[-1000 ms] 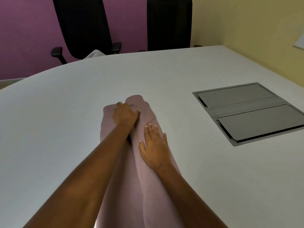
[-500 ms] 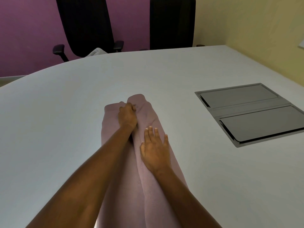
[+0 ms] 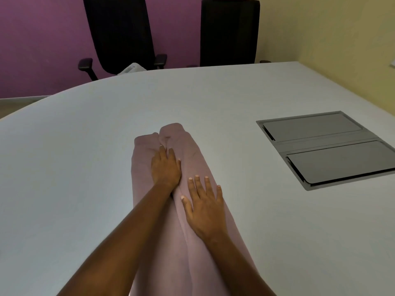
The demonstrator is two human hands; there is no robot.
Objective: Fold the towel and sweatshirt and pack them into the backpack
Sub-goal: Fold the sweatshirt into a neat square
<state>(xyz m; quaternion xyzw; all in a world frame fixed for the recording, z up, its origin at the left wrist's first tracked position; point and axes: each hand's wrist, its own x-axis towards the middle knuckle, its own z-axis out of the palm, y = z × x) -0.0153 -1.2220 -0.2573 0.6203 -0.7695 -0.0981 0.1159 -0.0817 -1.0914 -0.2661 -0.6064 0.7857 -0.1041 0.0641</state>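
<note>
Head view: left hand (image 3: 165, 167) and right hand (image 3: 205, 207) press straight fingers (image 3: 197, 185) on the half-folded sweatshirt (image 3: 192, 150); towel and packing remain.

bare table (image 3: 85, 167) left, hatch (image 3: 327, 149) right

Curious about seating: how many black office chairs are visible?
2: a black chair with armrests beyond the white table's far edge; a second black chair right of it. Others may be hidden.

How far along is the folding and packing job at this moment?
Done: the pink cloth lies folded into a long narrow strip on the table. In hand: the left hand and right hand press it flat. Left: shorter folds, the other piece, packing; no backpack is in view.
</note>
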